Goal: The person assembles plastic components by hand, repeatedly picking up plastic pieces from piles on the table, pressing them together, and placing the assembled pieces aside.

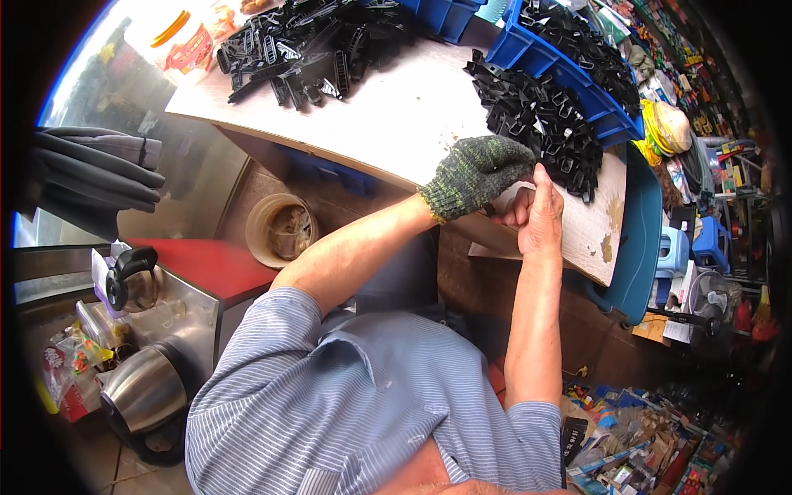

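My left hand (483, 169), in a dark green knitted glove, is closed over the front edge of the table (396, 107). Right against it is my bare right hand (540, 219), its thumb pointing up and its fingers curled in. Whatever lies between the two hands is mostly hidden; a small dark bit shows by the right fingertips. Just beyond the hands spreads a heap of small black plastic parts (569, 144). Farther off to the left is a pile of longer black slotted plastic parts (289, 54).
A blue bin (569, 70) of black parts stands behind the near heap. At the table's right end is a teal tub (639, 239). Below the table is a bucket (262, 239). A steel kettle (148, 388) and a red-topped cabinet (214, 264) are at left.
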Demonstrator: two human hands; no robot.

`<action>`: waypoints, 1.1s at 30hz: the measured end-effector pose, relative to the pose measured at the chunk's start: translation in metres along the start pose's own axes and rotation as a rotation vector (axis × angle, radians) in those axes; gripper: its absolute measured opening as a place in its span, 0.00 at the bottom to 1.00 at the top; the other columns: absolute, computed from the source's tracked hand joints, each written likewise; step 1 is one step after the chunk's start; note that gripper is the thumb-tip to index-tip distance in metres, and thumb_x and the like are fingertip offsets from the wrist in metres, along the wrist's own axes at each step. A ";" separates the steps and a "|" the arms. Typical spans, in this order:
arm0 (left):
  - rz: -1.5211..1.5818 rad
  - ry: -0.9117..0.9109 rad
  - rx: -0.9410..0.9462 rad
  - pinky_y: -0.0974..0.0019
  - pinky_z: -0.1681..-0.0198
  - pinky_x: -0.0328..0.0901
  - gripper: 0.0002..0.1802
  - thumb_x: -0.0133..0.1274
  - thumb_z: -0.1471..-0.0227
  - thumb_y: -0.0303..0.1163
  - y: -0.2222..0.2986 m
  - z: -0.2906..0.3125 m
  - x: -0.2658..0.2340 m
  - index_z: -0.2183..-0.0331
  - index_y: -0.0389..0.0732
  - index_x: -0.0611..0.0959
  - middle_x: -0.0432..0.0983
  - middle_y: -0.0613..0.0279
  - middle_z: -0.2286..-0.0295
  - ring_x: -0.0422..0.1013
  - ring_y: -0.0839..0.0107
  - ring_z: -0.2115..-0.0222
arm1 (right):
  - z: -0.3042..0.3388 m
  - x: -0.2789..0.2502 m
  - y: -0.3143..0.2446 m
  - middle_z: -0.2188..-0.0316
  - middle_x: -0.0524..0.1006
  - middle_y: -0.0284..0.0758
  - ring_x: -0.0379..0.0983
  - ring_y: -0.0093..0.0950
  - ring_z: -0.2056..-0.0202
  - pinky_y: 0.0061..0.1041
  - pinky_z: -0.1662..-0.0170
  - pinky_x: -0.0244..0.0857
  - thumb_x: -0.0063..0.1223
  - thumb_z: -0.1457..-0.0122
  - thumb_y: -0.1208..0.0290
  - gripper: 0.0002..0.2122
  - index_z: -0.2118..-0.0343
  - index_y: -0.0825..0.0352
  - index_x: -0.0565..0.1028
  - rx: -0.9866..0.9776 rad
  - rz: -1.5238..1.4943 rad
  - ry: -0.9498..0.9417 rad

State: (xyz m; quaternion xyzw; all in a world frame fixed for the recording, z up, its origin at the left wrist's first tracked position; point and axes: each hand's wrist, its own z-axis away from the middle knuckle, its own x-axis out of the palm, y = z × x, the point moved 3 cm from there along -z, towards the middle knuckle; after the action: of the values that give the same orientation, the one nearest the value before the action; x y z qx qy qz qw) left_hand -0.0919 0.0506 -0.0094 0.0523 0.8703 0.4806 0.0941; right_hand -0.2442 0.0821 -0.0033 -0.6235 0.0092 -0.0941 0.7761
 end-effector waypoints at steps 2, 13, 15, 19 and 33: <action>0.048 -0.008 0.011 0.66 0.55 0.73 0.14 0.58 0.43 0.27 -0.004 0.003 0.004 0.54 0.35 0.83 0.82 0.56 0.61 0.79 0.70 0.59 | -0.001 -0.001 0.003 0.93 0.59 0.26 0.60 0.21 0.90 0.30 0.86 0.69 0.53 0.36 0.48 0.21 0.73 0.64 0.72 -0.020 -0.048 -0.057; -0.967 0.188 -0.121 0.50 0.45 0.64 0.28 0.55 0.44 0.45 -0.005 -0.027 -0.071 0.47 0.37 0.75 0.76 0.45 0.52 0.71 0.48 0.51 | 0.003 -0.001 0.011 0.92 0.58 0.27 0.58 0.23 0.90 0.40 0.82 0.73 0.47 0.36 0.55 0.18 0.79 0.62 0.66 -0.046 -0.213 0.055; -1.285 0.206 -0.282 0.45 0.48 0.65 0.28 0.54 0.45 0.46 -0.010 -0.042 -0.110 0.49 0.39 0.76 0.73 0.47 0.51 0.69 0.46 0.51 | 0.004 0.005 0.010 0.92 0.57 0.28 0.56 0.23 0.90 0.40 0.82 0.72 0.43 0.36 0.56 0.19 0.82 0.61 0.63 0.002 -0.220 0.058; -1.487 0.174 -0.301 0.43 0.53 0.67 0.25 0.55 0.48 0.45 -0.034 -0.051 -0.134 0.51 0.42 0.77 0.74 0.52 0.54 0.69 0.48 0.51 | 0.003 0.007 0.007 0.93 0.56 0.27 0.55 0.23 0.90 0.40 0.82 0.72 0.41 0.36 0.56 0.21 0.84 0.60 0.62 0.031 -0.216 0.093; -1.322 0.143 -0.117 0.45 0.58 0.69 0.12 0.51 0.43 0.38 -0.039 -0.054 -0.129 0.58 0.47 0.82 0.77 0.52 0.58 0.72 0.47 0.58 | 0.003 0.001 0.011 0.92 0.56 0.27 0.55 0.22 0.90 0.39 0.81 0.72 0.42 0.37 0.58 0.17 0.81 0.60 0.63 0.018 -0.259 0.061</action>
State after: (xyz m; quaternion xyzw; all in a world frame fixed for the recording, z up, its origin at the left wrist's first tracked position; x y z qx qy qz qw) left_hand 0.0221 -0.0382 0.0000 -0.5292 0.6957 0.3706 0.3138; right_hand -0.2413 0.0871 -0.0131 -0.6094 -0.0486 -0.2125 0.7623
